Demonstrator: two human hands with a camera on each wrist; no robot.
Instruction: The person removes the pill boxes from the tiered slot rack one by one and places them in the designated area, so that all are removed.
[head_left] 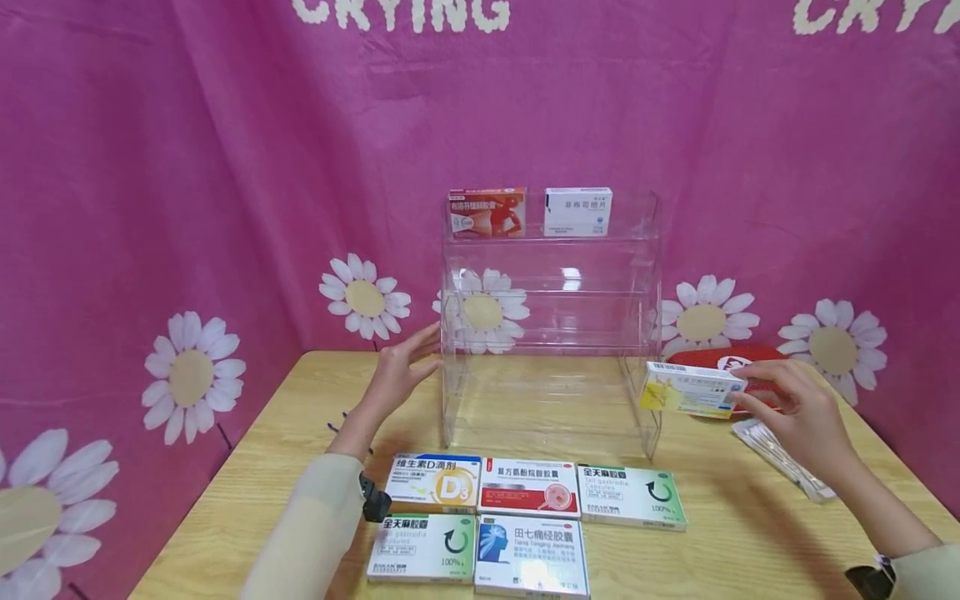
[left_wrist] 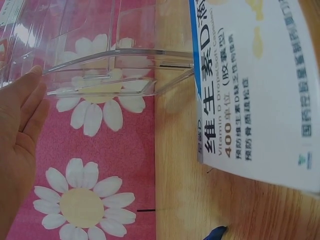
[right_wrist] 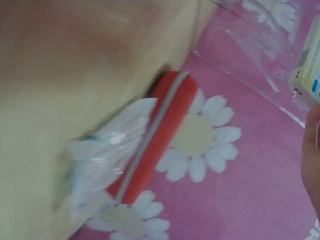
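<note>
A clear acrylic display stand (head_left: 551, 392) with several tiers stands on the table. My left hand (head_left: 401, 371) is at its left side, fingers extended with the tips right at the clear side panel (left_wrist: 115, 52). My right hand (head_left: 802, 417) pinches a white and yellow medicine box (head_left: 690, 390) by its right end, raised beside the stand's right side. In the right wrist view only an end of that box (right_wrist: 307, 75) shows. On the top tier sit a red medicine box (head_left: 487, 214) and a white medicine box (head_left: 577, 213).
Medicine boxes lie in two rows before the stand, among them a vitamin D box (head_left: 435, 483), a red-white box (head_left: 528, 486) and a blue-white box (head_left: 531, 554). A red zippered pouch (right_wrist: 160, 130) and packed cotton swabs (head_left: 783, 458) lie at right. A pink curtain (head_left: 225, 125) hangs behind.
</note>
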